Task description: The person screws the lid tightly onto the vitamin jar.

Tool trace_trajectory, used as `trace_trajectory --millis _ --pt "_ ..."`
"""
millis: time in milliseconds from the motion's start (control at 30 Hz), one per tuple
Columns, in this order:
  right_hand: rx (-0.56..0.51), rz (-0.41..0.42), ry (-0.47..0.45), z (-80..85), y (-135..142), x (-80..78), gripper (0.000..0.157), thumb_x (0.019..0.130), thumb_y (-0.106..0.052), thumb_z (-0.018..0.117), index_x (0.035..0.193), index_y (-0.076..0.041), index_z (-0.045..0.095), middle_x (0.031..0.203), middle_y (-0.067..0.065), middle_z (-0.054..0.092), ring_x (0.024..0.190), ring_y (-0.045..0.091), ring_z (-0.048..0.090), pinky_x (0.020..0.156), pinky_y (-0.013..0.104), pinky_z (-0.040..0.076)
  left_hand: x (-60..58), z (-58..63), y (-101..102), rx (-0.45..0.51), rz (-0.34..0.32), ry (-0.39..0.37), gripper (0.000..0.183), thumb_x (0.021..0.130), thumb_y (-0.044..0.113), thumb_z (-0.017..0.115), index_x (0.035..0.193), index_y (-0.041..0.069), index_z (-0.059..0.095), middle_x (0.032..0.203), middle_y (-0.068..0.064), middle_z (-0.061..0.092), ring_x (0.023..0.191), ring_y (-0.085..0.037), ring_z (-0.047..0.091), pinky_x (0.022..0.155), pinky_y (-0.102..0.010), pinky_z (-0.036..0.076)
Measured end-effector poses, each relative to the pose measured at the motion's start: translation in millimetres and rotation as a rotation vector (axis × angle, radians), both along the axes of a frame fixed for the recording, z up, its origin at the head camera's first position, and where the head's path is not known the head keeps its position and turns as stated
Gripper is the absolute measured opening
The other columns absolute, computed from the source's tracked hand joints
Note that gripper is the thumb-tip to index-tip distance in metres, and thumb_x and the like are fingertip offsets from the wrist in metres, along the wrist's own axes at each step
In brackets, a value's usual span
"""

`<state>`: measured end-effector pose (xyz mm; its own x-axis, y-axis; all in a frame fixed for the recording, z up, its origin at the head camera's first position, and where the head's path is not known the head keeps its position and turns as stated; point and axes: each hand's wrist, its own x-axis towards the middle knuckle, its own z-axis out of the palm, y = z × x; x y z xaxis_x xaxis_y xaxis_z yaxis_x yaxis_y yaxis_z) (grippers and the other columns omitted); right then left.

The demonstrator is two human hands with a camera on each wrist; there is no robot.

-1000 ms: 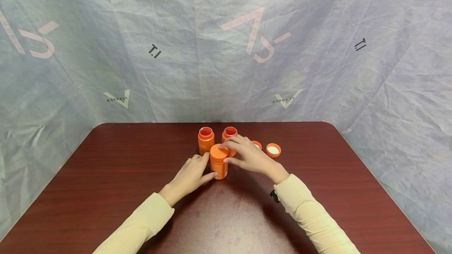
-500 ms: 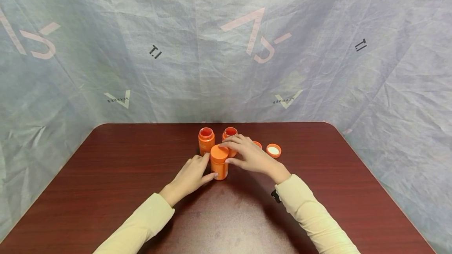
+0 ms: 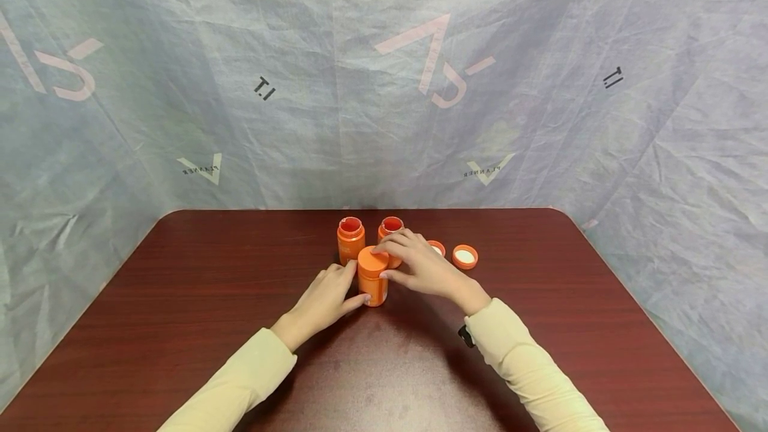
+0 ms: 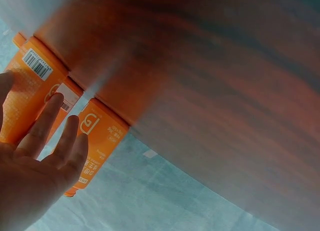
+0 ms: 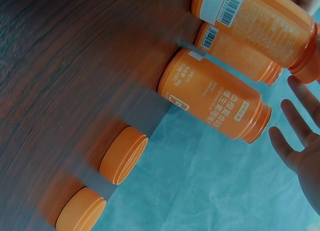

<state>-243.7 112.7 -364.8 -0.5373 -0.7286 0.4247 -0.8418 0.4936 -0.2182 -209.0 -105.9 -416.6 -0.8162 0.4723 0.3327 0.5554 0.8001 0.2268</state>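
An orange bottle (image 3: 374,291) with its orange lid (image 3: 373,260) on stands upright in the middle of the table. My left hand (image 3: 319,300) holds its body from the left, thumb at the front and index finger on the side. Over the lid, my right hand (image 3: 423,267) pinches with thumb and fingertips. Just behind stand two lidless orange bottles: a left one (image 3: 351,243) and a right one (image 3: 383,231), partly covered by my right hand. The right wrist view shows the held bottle (image 5: 260,26) with a barcode label.
Two loose orange lids lie right of the bottles, white insides up: one lid (image 3: 465,257) in full view, the other lid (image 3: 438,246) partly behind my right hand. The dark red table (image 3: 210,272) ends at a grey cloth backdrop (image 3: 300,119).
My right thumb and fingers shift slightly right along the lid, then come back left. My left hand and the bottles stay in place.
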Motion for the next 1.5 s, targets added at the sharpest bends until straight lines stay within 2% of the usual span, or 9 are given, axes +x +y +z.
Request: trace_trajectory --millis 200,400,667,767,967,1167,1333,1500 --pt "0.011 -0.028 -0.026 1.1 -2.0 1.8 0.042 0.080 -0.032 0.069 0.117 -0.016 0.057 0.117 -0.002 0.055 0.113 0.016 0.043 0.087 0.039 0.038 0.5 0.3 -0.3 0.003 -0.002 -0.004 0.054 0.082 0.041 0.065 0.119 0.007 0.046 0.092 -0.007 0.062 0.086 -0.023 0.056 0.078 -0.041 0.045" --pt "0.019 -0.011 -0.044 0.5 -0.1 1.9 0.045 0.083 -0.031 0.066 0.124 -0.018 0.054 0.125 -0.002 0.053 0.119 0.018 0.041 0.093 0.043 0.036 0.0 -0.2 -0.4 0.011 -0.007 -0.002 0.054 0.081 0.043 0.065 0.118 0.008 0.046 0.090 -0.007 0.063 0.085 -0.023 0.056 0.078 -0.041 0.045" --pt "0.023 0.031 -0.061 0.8 -0.2 3.0 0.042 0.086 -0.018 0.062 0.127 -0.020 0.053 0.128 0.001 0.053 0.122 0.021 0.039 0.090 0.052 0.038 0.5 -0.1 -0.7 0.016 -0.010 -0.005 0.054 0.081 0.042 0.065 0.118 0.008 0.046 0.089 -0.007 0.063 0.083 -0.023 0.056 0.078 -0.041 0.045" --pt "0.019 0.027 -0.058 0.4 -0.6 3.0 0.041 0.085 -0.017 0.063 0.125 -0.019 0.054 0.126 0.002 0.054 0.121 0.021 0.040 0.090 0.051 0.039 0.6 -0.1 -0.9 0.016 -0.009 -0.008 0.053 0.082 0.042 0.065 0.118 0.008 0.046 0.089 -0.007 0.063 0.083 -0.022 0.056 0.077 -0.041 0.045" --pt "-0.004 -0.021 -0.039 -0.1 -1.9 2.6 0.038 0.082 -0.029 0.067 0.117 -0.016 0.058 0.117 -0.002 0.057 0.114 0.017 0.044 0.089 0.041 0.037 0.9 0.6 -1.0 0.008 0.002 -0.012 0.055 0.081 0.043 0.065 0.118 0.007 0.046 0.089 -0.007 0.062 0.084 -0.022 0.056 0.079 -0.041 0.045" --pt "0.011 -0.047 -0.021 0.8 -2.5 2.7 0.042 0.081 -0.034 0.068 0.118 -0.016 0.056 0.117 -0.003 0.056 0.115 0.017 0.044 0.093 0.040 0.034 0.1 1.0 -0.9 0.008 0.003 -0.016 0.055 0.081 0.044 0.065 0.118 0.008 0.046 0.089 -0.007 0.062 0.084 -0.022 0.056 0.079 -0.041 0.045" --pt "0.026 -0.027 -0.033 0.8 -0.3 1.6 0.048 0.082 -0.031 0.067 0.126 -0.017 0.052 0.125 -0.003 0.053 0.119 0.019 0.041 0.095 0.042 0.034 -0.7 0.7 -0.9 0.005 0.000 -0.009 0.055 0.081 0.044 0.065 0.118 0.008 0.046 0.087 -0.007 0.062 0.084 -0.023 0.057 0.079 -0.042 0.046" --pt "0.028 0.015 -0.053 1.3 1.6 1.2 0.049 0.084 -0.020 0.065 0.130 -0.017 0.049 0.130 0.000 0.051 0.123 0.021 0.040 0.095 0.046 0.035 -0.3 0.9 -0.8 0.008 0.003 -0.016 0.054 0.080 0.044 0.065 0.117 0.008 0.046 0.087 -0.006 0.062 0.084 -0.023 0.057 0.078 -0.042 0.046"
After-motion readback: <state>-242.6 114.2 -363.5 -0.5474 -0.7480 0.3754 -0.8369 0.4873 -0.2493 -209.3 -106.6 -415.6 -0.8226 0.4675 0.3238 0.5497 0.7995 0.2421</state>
